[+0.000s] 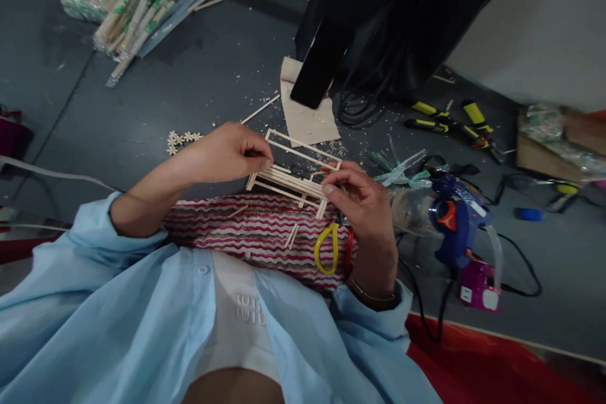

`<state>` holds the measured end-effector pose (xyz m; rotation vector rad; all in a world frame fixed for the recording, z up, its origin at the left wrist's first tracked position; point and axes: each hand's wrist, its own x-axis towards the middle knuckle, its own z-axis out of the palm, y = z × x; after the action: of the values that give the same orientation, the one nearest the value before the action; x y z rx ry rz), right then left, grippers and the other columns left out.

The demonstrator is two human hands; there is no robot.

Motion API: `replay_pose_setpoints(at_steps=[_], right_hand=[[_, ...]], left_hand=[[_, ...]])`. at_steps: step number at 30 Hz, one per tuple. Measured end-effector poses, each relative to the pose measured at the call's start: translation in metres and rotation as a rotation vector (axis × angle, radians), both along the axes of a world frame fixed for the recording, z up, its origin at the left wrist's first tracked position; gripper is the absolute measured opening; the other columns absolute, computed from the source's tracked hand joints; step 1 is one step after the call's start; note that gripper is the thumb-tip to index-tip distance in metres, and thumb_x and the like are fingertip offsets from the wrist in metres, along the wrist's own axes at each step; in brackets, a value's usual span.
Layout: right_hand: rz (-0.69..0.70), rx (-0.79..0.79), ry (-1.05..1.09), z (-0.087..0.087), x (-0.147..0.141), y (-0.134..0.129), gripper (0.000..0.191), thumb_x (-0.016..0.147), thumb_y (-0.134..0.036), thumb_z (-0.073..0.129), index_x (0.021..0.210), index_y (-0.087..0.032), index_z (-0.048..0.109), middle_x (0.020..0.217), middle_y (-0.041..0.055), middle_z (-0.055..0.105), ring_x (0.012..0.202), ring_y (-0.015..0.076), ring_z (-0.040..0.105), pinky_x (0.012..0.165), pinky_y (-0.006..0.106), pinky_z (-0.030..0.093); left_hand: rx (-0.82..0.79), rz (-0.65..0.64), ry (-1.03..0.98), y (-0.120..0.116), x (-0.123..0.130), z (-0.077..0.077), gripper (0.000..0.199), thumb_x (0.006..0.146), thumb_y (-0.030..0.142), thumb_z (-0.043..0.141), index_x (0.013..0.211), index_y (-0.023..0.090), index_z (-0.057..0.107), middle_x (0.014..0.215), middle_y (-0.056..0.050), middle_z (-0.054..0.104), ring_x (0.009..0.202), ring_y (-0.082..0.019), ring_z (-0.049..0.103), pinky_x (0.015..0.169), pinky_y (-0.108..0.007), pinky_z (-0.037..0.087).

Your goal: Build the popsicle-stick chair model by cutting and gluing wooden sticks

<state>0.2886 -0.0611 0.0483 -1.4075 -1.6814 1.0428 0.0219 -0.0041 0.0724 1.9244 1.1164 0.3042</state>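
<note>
Well to the left of the stick frame (293, 182), and farther from the person, lay wrapped bundles of sticks (137, 19). Nearer, just past the frame's left end, small flower-shaped pieces (177, 141) were gathered in a cluster. The left hand (231, 151) was at that left end, its thumb and fingertips drawn together against the pale rails; whether they pinched a stick could not be told. The frame itself sat between the two hands, over the far edge of a striped cloth (260, 237), and on the near side of the frame two short sticks (292, 237) lay on that cloth. Beyond the frame was a torn piece of paper (305, 123) with a black phone (315, 69) resting partly on it. Near the frame's right end, on its near side, was a yellow loop handle (335, 243). The right hand (362, 196) gripped that end between thumb and fingers. Farther right of the frame came yellow-and-black pliers (426, 125), a blue tool (454, 221) and a magenta box (479, 287).
</note>
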Motion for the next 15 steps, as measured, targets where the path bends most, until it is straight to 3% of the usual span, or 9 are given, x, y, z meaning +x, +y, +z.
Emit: replay_pose_setpoints(at_steps=[4, 15], right_hand=[[0.005, -0.004, 0.005, -0.002, 0.0009, 0.0007, 0.002, 0.08, -0.026, 0.069, 0.078, -0.026, 0.069, 0.105, 0.0016, 0.068, 0.113, 0.0227, 0.061, 0.101, 0.039, 0.045], [0.026, 0.022, -0.023, -0.0008, 0.0006, -0.0027, 0.002, 0.079, -0.024, 0.068, 0.078, -0.025, 0.069, 0.105, 0.0022, 0.067, 0.112, 0.0228, 0.062, 0.1, 0.039, 0.045]], left_hand=[[-0.026, 0.001, -0.047, -0.0029, -0.0006, -0.0006, 0.028, 0.083, 0.032, 0.052, 0.08, 0.014, 0.073, 0.066, 0.0, 0.064, 0.062, -0.011, 0.051, 0.058, -0.021, 0.038], [0.059, -0.085, 0.064, -0.0072, -0.004, 0.0055, 0.026, 0.085, 0.029, 0.047, 0.076, 0.015, 0.068, 0.059, 0.003, 0.054, 0.056, -0.008, 0.042, 0.056, -0.02, 0.03]])
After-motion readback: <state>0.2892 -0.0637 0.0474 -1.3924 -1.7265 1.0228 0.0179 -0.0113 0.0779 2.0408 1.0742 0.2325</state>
